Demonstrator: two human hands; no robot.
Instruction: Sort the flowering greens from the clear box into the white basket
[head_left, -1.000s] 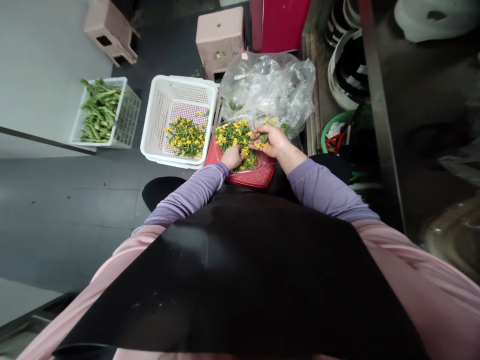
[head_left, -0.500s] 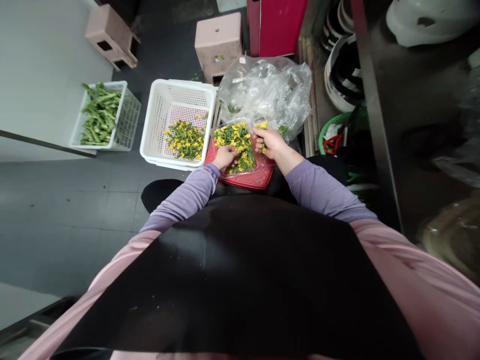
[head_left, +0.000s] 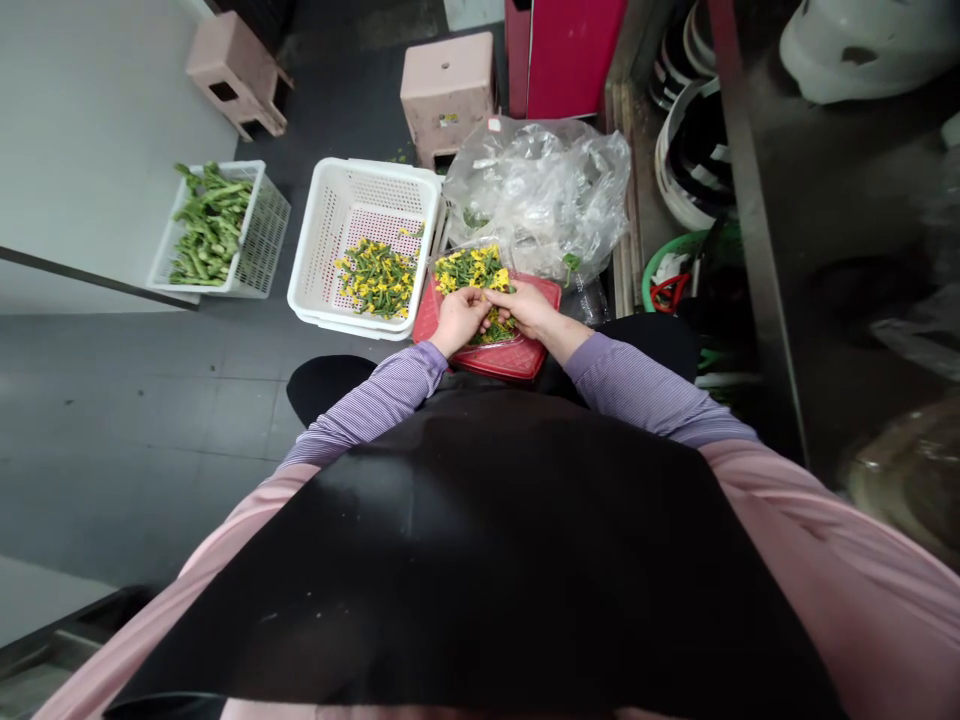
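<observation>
My left hand (head_left: 463,318) and my right hand (head_left: 523,306) meet fingertip to fingertip over a clear plastic tray filled with green stems and yellow flowers (head_left: 471,268). The right fingers are closed on yellow-flowered stems (head_left: 501,280). Pinched fingers show on the left hand too, but what lies between them is too small to tell. Under the tray is a red board or lid (head_left: 525,362). Just left of it, a white basket (head_left: 305,250) holds a heap of the same flowered stems (head_left: 377,280).
Crumpled clear plastic bags (head_left: 544,195) lie beyond the tray. A white basket (head_left: 262,235) of thick green stalks stands at far left. Pink stools (head_left: 448,85) are at the back. On the right are a green basin (head_left: 649,270) with red-handled scissors and a dark metal shelf (head_left: 832,250).
My right hand has moved left and down from the tray's right side, bringing yellow flowers to my left hand. My left hand has shifted slightly right. The view has moved a little.
</observation>
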